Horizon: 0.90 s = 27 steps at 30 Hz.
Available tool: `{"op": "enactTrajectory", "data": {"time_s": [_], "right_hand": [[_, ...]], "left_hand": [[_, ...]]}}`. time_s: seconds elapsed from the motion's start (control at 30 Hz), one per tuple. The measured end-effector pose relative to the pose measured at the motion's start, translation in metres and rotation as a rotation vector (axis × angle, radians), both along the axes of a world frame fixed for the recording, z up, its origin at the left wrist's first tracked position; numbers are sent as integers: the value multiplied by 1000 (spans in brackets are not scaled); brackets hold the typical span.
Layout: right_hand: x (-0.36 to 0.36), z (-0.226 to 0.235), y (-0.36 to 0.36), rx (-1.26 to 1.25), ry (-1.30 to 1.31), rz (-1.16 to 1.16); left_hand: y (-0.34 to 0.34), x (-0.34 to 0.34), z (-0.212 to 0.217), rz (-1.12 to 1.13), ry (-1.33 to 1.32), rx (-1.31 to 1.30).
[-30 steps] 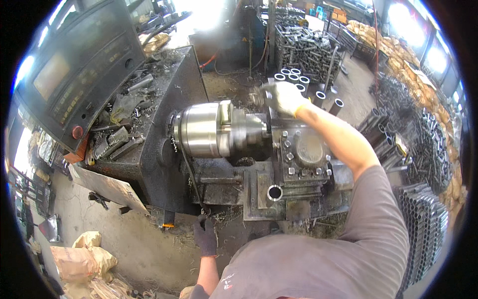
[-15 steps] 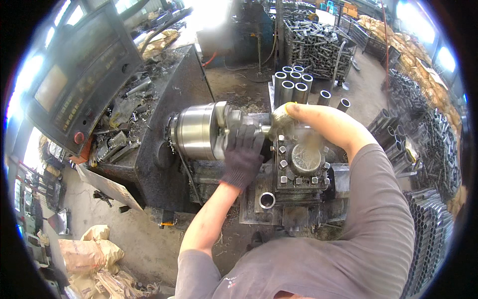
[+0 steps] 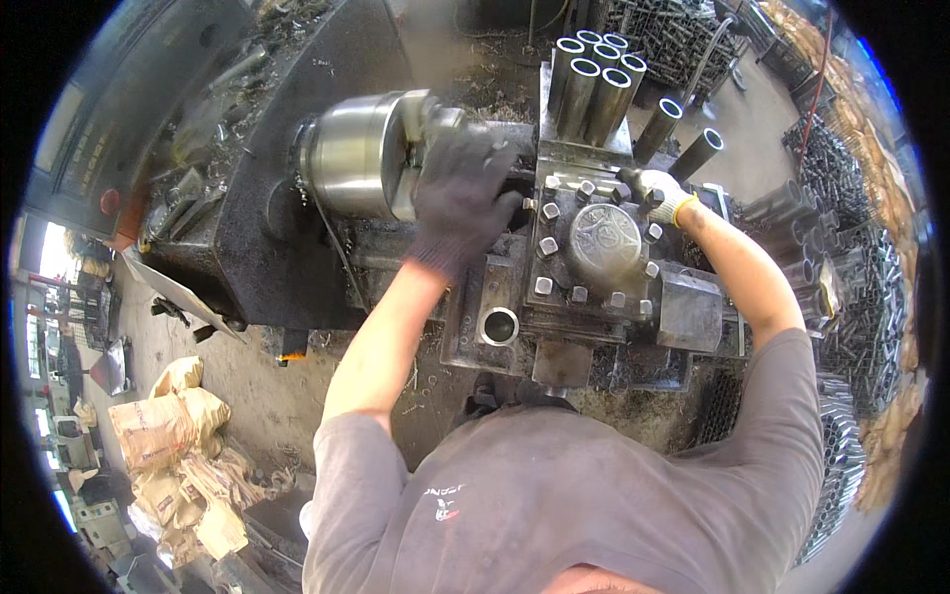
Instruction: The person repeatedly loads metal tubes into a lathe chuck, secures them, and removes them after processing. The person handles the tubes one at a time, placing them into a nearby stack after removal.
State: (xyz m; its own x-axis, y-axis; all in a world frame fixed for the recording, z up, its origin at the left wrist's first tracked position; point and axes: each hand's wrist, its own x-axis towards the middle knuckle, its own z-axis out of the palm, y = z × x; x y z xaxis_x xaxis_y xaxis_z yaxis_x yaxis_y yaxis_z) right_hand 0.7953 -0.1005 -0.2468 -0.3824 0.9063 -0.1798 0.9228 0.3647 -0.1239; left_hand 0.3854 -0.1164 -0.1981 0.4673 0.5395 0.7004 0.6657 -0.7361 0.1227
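My left hand, in a dark knit glove, is at the jaws of the shiny lathe chuck. It is smeared by motion, its thumb stands apart toward the tool post, and it hides whatever the jaws hold. My right hand, in a white glove with a yellow cuff, is at the far right corner of the square tool post. Its fingers curl down beside the dark bolts there; what they grip is hidden. A short steel ring stands on the carriage near me, left of the tool post.
Several steel tubes stand upright on a plate behind the tool post, with a leaning tube to their right. The machine's headstock is at left, strewn with chips. Paper sacks lie on the floor; stacked tubes are at right.
My right hand has moved from beside the chuck to the right, reaching the tool post's far corner. My left hand stays near the jaws. The whole view has tilted downward.
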Motion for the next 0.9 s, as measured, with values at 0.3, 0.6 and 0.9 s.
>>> {"op": "enactTrajectory", "data": {"time_s": [0.3,0.6,0.9], "right_hand": [[-98,152,-4,287,398,32],[-203,209,-73,654,-168,764],[-111,138,9,75,-238,-139]], "left_hand": [[-157,-42,-70,-69,-275,-1218],[-76,-8,59,-347,-442,-1272],[-109,-99,-8,34,-729,-1148]]}}
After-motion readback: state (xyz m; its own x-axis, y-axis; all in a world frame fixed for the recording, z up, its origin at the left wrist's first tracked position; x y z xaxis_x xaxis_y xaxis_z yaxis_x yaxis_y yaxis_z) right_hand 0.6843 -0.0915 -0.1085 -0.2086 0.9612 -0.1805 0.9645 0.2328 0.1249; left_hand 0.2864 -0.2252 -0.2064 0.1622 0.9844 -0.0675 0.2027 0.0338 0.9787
